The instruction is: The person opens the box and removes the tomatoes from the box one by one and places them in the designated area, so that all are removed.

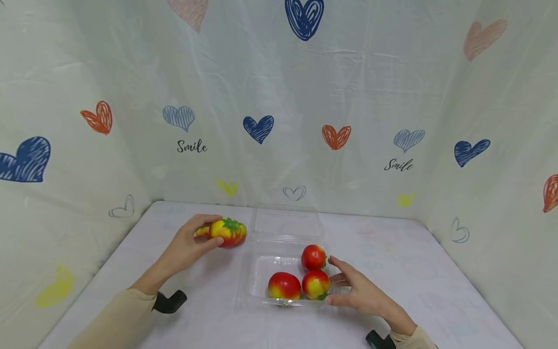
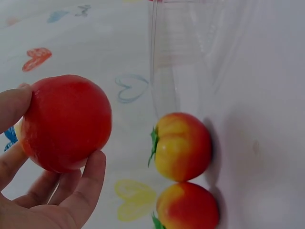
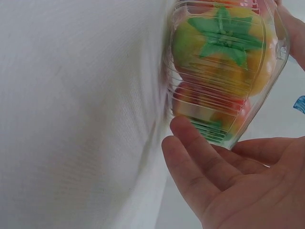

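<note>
Your left hand [image 1: 192, 245] is clamped round a red-and-yellow tomato [image 1: 227, 233], thumb and fingers curled on it, left of centre in the head frame. Your right hand [image 1: 361, 292], right of centre low down, has its fingers apart at the right wall of the clear container [image 1: 260, 274]; you cannot tell whether they press it. Three tomatoes [image 1: 284, 286] sit inside, toward its right and front, beneath an open lid [image 1: 285, 224] at the back. In the left wrist view, two loose tomatoes [image 2: 185, 145] lie right of centre, touching. Outward spreads the white table [image 1: 436, 300], then a heart-printed curtain [image 1: 370, 87] across the upper frame.
</note>
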Motion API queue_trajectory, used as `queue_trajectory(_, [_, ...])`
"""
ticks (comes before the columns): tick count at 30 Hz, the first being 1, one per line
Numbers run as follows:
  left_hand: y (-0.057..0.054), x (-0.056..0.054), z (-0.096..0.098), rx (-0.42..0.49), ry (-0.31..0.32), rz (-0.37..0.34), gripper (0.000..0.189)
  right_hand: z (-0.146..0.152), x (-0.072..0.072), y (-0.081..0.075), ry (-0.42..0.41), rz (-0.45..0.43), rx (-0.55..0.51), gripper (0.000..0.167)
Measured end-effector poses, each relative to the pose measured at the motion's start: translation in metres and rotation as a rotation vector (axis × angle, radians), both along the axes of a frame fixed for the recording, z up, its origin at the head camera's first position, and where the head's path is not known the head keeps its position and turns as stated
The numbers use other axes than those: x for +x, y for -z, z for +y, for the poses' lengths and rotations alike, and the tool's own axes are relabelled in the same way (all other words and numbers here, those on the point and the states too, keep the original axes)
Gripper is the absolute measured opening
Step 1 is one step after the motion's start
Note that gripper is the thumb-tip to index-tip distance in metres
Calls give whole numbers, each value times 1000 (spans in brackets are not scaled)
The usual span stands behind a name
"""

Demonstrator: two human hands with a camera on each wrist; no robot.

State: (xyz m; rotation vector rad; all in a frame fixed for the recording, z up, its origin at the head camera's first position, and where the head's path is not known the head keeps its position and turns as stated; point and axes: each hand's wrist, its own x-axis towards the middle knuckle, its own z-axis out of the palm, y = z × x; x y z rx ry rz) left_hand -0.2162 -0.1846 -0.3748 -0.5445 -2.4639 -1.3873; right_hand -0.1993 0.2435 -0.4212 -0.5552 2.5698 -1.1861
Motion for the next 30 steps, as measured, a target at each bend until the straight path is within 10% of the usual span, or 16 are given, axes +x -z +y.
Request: queue_trajectory(30, [19,-14,-53,72,-255,31,54,0,-1,1,-1,-7,-1,93])
